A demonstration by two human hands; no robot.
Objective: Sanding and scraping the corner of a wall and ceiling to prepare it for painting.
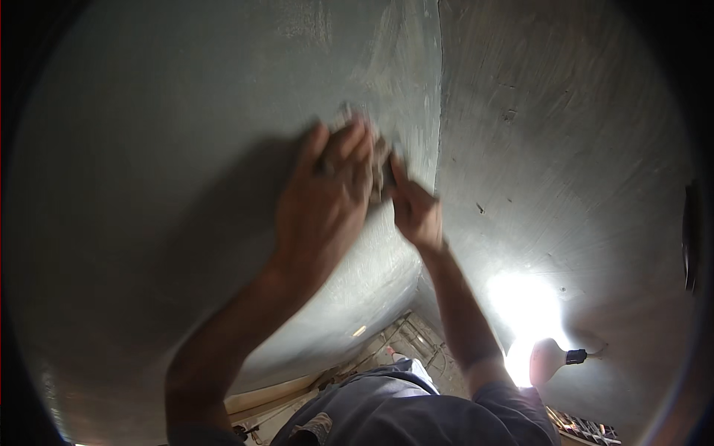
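Note:
Both hands are raised against a grey plastered wall (223, 100), a little left of the inside corner. My left hand (329, 189) lies over a blurred, pale, flat object (379, 167), its fingers bent and spread; the hand hides most of the object. My right hand (415, 206) is closed at the right edge of that same object, thumb or finger pointing up along it. The object's kind cannot be made out through the blur. A dark shadow falls on the wall left of the hands.
A second grey wall (558, 139) meets the first at the corner. A lit bulb (546, 361) in a black socket (575, 357) hangs by it at lower right. Below lies a cluttered floor (418, 340), with a pale board (273, 394) along the left wall's foot.

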